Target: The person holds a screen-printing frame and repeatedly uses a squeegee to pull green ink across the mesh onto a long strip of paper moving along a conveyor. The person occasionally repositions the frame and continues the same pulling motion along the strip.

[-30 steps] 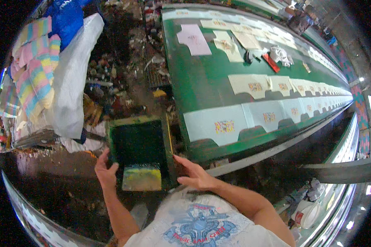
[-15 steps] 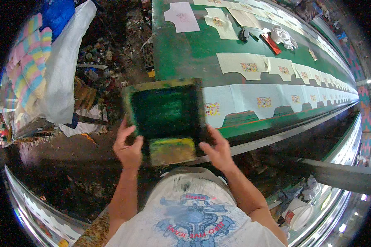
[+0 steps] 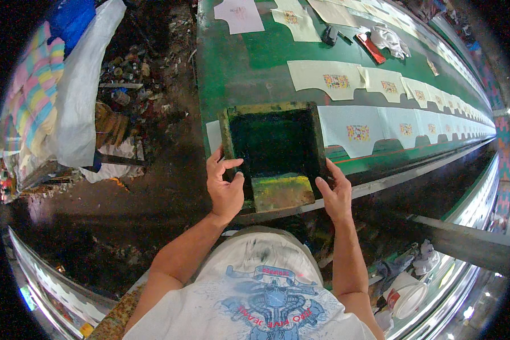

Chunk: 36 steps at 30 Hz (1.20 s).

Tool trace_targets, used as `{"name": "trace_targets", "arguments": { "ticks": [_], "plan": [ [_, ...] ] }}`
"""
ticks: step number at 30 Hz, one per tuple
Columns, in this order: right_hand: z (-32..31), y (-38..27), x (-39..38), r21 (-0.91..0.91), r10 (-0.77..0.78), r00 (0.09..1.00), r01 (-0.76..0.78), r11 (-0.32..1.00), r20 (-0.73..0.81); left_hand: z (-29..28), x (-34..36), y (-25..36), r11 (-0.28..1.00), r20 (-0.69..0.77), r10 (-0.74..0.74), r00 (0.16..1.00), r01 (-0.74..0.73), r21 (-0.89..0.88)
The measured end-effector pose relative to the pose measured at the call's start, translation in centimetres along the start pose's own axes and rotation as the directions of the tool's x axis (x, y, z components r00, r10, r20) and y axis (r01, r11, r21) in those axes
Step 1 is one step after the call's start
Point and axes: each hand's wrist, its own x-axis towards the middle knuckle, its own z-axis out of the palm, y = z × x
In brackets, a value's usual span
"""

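Left hand [image 3: 226,190], mine: holding one side of dark rectangular frame [image 3: 276,141]. Right hand [image 3: 337,195], mine: holding opposite side. Frame between, sides running away from me, over green table [image 3: 238,73].

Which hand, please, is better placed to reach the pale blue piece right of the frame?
Likely the right hand, at the frame's right side, nearer that piece; the left hand is opposite.

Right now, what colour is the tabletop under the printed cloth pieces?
The tabletop is green, seen best in the head view.
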Motion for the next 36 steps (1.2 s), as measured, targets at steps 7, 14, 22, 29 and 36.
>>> {"name": "trace_targets", "arguments": {
  "ticks": [7,14,22,29,36],
  "plan": [
    [-0.5,1.1,-1.2,-0.063,-0.05,0.994,0.044,0.997,-0.095,0.0,-0.3,0.2,0.999,-0.009,-0.052,0.999,0.052,-0.006],
    [-0.7,2.7,-6.1,0.078,-0.073,0.901,0.118,0.99,-0.427,0.1,-0.3,0.5,0.996,-0.006,-0.083,0.997,0.083,0.034],
    [-0.3,4.0,-13.1,-0.037,-0.062,0.781,0.05,0.998,-0.621,0.1,-0.2,0.5,0.998,0.016,-0.056,0.998,0.055,0.037],
    [4.7,5.4,-18.8,-0.099,-0.069,0.828,0.016,0.995,-0.556,0.1,-0.1,0.4,0.997,0.058,-0.044,0.997,0.039,0.073],
    [6.1,3.5,-19.3,-0.247,-0.174,0.881,0.068,0.967,-0.44,0.1,-0.3,0.0,0.995,0.066,-0.028,0.997,0.022,0.097]
  ]
}}
